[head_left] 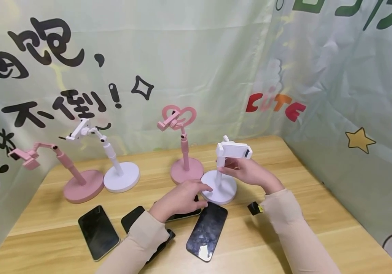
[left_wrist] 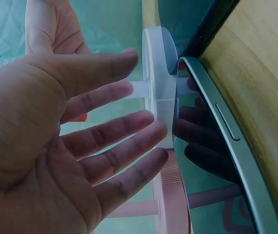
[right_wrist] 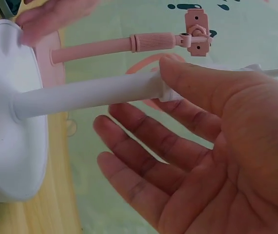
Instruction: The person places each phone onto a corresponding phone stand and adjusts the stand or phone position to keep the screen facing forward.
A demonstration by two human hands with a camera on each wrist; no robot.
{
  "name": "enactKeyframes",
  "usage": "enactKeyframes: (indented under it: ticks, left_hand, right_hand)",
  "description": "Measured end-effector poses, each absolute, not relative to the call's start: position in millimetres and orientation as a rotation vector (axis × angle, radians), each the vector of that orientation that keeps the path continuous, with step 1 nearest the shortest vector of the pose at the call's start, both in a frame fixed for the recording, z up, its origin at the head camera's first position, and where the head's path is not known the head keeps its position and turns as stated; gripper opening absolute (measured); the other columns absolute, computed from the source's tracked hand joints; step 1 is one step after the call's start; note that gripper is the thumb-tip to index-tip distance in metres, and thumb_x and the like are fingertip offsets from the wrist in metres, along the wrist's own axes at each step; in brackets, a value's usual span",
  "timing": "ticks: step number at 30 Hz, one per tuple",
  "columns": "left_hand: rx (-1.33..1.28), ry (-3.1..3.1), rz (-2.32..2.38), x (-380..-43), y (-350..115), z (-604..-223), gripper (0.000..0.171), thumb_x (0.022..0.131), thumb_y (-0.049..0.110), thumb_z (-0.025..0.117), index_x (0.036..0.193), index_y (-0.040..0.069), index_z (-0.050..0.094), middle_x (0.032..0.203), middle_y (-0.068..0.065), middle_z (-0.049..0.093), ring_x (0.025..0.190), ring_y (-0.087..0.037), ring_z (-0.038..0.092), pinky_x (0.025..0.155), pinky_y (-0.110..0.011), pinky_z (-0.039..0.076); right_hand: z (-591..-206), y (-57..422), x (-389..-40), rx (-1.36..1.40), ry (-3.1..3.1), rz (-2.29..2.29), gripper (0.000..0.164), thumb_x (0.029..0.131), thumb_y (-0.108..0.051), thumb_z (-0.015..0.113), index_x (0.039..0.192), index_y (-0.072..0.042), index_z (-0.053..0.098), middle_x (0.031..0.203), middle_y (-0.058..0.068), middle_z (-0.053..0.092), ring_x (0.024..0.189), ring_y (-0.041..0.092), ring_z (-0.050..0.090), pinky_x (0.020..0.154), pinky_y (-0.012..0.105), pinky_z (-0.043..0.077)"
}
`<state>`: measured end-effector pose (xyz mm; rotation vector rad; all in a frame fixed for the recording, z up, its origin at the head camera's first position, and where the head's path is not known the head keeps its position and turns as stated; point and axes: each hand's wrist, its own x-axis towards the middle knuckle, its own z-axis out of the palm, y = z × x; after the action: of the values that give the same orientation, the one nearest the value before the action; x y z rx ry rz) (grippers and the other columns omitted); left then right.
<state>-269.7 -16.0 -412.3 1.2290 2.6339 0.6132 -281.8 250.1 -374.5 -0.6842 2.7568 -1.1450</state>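
My right hand (head_left: 250,173) pinches the upper pole of a white phone stand (head_left: 228,195) between thumb and index finger, just below its clamp. In the right wrist view, the thumb (right_wrist: 197,80) lies along the white pole (right_wrist: 90,95), while the other fingers spread loosely beneath. Palm down, my left hand (head_left: 182,198) hovers with relaxed fingers by the white base. Below its fingertips lies a black-screened phone (head_left: 207,232); another phone (head_left: 184,215) is partly hidden under this hand. The left wrist view shows the left hand (left_wrist: 46,136) holding nothing.
A pink stand (head_left: 186,170) stands behind and left of the white one. Farther left are a second white stand (head_left: 122,177) and a second pink stand (head_left: 84,186). Phones (head_left: 99,232) lie along the front left. A printed cloth (head_left: 209,76) hangs behind the wooden table (head_left: 268,152).
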Motion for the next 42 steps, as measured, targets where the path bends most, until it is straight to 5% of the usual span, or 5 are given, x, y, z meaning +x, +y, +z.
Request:
enactKeyframes:
  ticks: [16,22,30,42]
  left_hand:
    - [1.175,2.569,0.512,-263,-5,-420,0.059,0.083,0.025,0.095,0.137,0.018,0.072,0.133,-0.002,0.066,0.112,-0.012,0.064,0.100,-0.025,0.056]
    - [1.193,2.592,0.491,-260,-6,-420,0.057,0.082,0.025,0.096,0.134,0.019,0.074,0.126,-0.002,0.061,0.100,-0.008,0.058,0.092,-0.022,0.054]
    - [1.283,2.600,0.474,-253,-12,-416,0.055,0.083,0.024,0.095,0.132,0.014,0.072,0.128,-0.001,0.064,0.105,-0.007,0.059,0.098,-0.023,0.054]
    - [1.313,2.546,0.539,-238,-23,-414,0.047,0.083,0.027,0.096,0.120,0.013,0.070,0.112,0.003,0.067,0.089,-0.002,0.057,0.083,-0.018,0.053]
  right_hand:
    - [-378,274,-263,-0.629,2.640,-1.035,0.036,0.108,-0.025,0.066,0.134,0.000,0.063,0.137,0.021,0.066,0.121,0.034,0.068,0.102,0.051,0.059]
    - [-382,282,-252,-0.592,2.667,-0.968,0.040,0.107,-0.027,0.068,0.137,-0.002,0.060,0.126,0.016,0.072,0.110,0.029,0.074,0.095,0.048,0.062]
    - [-384,283,-237,-0.686,2.720,-0.885,0.041,0.105,-0.025,0.071,0.134,0.004,0.067,0.111,0.006,0.078,0.100,0.020,0.074,0.086,0.038,0.062]
    - [-401,276,-225,-0.789,2.635,-0.849,0.041,0.105,-0.025,0.070,0.131,0.007,0.070,0.108,0.003,0.077,0.091,0.006,0.067,0.077,0.024,0.058]
